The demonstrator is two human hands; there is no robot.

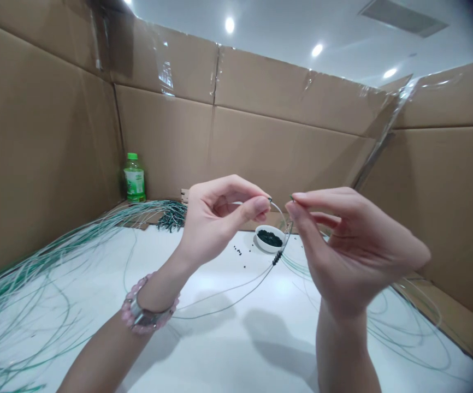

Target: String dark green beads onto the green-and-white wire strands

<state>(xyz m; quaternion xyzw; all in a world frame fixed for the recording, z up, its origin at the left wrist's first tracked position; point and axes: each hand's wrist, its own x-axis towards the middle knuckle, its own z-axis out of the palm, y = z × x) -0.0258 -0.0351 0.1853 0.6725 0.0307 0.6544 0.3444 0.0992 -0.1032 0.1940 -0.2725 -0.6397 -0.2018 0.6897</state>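
My left hand (224, 218) is closed in a pinch on a thin pale wire (278, 209), with a small green tip showing at the fingertips. From there the wire curves down through a short row of black beads (277, 257). Opposite, my right hand (343, 234) is also pinched, and a tiny dark green tip sticks up between thumb and forefinger. A second strand (289, 232) rises from the beads to the right fingers. Behind the hands, a white bowl (260, 240) holds many small black beads. Both hands are in the air above the table, fingertips a short gap apart.
Several loose black beads (237, 251) lie beside the bowl on the white table (216, 355). Long green and white wires (23, 289) spread along the left, with more wires (408, 338) at right. A green bottle (134, 180) stands at the back left. Cardboard walls (285, 153) enclose the table.
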